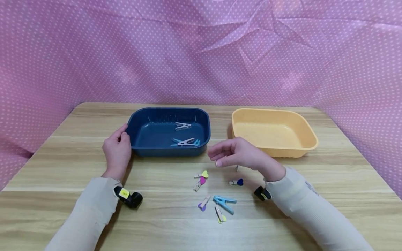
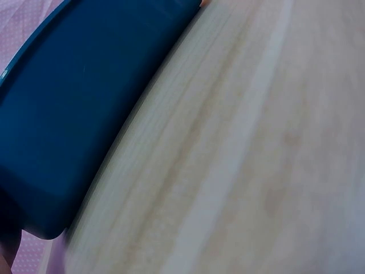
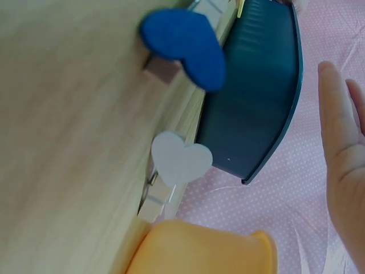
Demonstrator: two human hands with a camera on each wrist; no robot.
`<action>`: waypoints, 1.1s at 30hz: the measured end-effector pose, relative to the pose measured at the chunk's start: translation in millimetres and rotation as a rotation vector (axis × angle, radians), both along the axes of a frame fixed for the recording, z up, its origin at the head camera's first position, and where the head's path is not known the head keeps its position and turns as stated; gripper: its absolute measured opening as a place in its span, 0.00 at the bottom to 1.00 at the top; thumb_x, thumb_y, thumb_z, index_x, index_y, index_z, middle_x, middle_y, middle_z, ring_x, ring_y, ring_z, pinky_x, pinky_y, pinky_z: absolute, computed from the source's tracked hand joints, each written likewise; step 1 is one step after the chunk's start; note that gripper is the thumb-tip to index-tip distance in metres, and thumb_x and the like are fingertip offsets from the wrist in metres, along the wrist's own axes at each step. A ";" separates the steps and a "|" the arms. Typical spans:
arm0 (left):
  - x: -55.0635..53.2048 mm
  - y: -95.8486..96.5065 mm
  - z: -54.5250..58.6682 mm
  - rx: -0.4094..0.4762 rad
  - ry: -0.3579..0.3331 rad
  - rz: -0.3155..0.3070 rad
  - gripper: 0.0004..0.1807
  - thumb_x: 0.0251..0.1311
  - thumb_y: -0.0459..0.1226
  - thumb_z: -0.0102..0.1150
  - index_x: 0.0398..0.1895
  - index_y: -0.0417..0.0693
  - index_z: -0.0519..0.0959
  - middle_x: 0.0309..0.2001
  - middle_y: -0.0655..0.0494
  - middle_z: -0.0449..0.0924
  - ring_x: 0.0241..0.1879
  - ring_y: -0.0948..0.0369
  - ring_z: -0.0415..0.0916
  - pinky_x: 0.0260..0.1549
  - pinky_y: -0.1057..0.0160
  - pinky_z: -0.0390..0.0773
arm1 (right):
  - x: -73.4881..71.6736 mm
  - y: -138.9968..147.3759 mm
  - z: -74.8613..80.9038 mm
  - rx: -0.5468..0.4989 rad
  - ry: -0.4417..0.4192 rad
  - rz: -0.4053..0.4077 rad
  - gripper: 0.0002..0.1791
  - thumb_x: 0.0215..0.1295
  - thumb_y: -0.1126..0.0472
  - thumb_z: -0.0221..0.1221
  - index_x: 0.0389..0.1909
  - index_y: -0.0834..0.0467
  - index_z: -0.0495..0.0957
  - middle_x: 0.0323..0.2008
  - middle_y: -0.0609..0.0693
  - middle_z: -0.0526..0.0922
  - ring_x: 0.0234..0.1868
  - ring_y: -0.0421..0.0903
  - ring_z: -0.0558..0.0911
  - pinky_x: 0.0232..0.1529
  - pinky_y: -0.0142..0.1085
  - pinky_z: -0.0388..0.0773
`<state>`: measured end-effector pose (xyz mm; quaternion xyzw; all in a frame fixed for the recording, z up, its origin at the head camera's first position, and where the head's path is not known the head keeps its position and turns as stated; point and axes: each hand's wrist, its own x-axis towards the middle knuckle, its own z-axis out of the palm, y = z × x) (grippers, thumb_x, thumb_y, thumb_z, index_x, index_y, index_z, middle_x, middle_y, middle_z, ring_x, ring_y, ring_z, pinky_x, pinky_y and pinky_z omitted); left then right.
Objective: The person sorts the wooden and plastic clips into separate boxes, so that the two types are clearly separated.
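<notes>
Blue tray [image 1: 160, 134], its left end touched by my left hand's [image 1: 117, 151] fingers (whether pinched, I cannot tell); yellow tray [image 1: 273, 135], rightward beyond my right hand's [image 1: 240, 152] loosely extended fingers; light-blue clothespin [image 1: 221, 201] and smaller heart-topped clips [image 1: 205, 202], nearer me than those fingers.

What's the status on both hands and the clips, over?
Left hand touching blue tub. Right hand empty, above table. Light-blue clip lies beside heart clips. No obvious obstruction.

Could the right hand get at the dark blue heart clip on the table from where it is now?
Probably yes. The right hand looks empty and is raised close to the dark blue heart clip. Nothing covers that clip, and the white heart clip nearby lies apart from it.
</notes>
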<state>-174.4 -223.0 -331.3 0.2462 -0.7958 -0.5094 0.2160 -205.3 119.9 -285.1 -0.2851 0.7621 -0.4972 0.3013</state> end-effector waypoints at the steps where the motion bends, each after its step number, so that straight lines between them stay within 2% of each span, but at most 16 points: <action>1: 0.1 -0.1 0.1 -0.002 0.002 0.000 0.20 0.68 0.41 0.39 0.60 0.53 0.73 0.62 0.59 0.69 0.63 0.67 0.63 0.62 0.62 0.63 | 1.1 1.0 0.6 0.008 0.007 0.010 0.22 0.56 0.65 0.63 0.53 0.65 0.75 0.49 0.60 0.80 0.50 0.57 0.79 0.49 0.37 0.78; 10: 0.4 0.0 0.9 -0.003 0.004 -0.003 0.21 0.67 0.41 0.39 0.60 0.52 0.73 0.62 0.58 0.69 0.62 0.66 0.63 0.62 0.62 0.63 | 11.3 9.5 4.1 0.082 0.044 0.118 0.23 0.55 0.64 0.64 0.54 0.62 0.75 0.50 0.60 0.79 0.50 0.54 0.79 0.49 0.34 0.77; 16: -0.1 0.3 0.7 0.006 -0.001 -0.003 0.21 0.67 0.41 0.39 0.60 0.51 0.73 0.62 0.58 0.69 0.63 0.66 0.63 0.62 0.62 0.63 | 17.3 13.7 2.3 0.054 0.040 0.171 0.25 0.54 0.63 0.65 0.54 0.66 0.74 0.50 0.61 0.79 0.50 0.56 0.79 0.48 0.31 0.77; 27: -0.7 -0.8 -1.7 -0.009 0.016 0.006 0.20 0.67 0.40 0.39 0.59 0.51 0.74 0.61 0.57 0.70 0.62 0.66 0.64 0.62 0.62 0.64 | 26.2 16.5 -2.3 0.031 0.069 0.224 0.27 0.50 0.62 0.67 0.52 0.67 0.75 0.49 0.61 0.80 0.48 0.55 0.80 0.48 0.34 0.78; 33: -0.8 -1.1 -1.9 -0.015 0.023 0.005 0.20 0.67 0.40 0.40 0.58 0.51 0.74 0.60 0.57 0.71 0.62 0.66 0.64 0.62 0.62 0.64 | 30.6 18.0 -2.7 0.058 0.102 0.252 0.28 0.49 0.60 0.68 0.52 0.67 0.76 0.49 0.60 0.80 0.49 0.51 0.80 0.49 0.32 0.77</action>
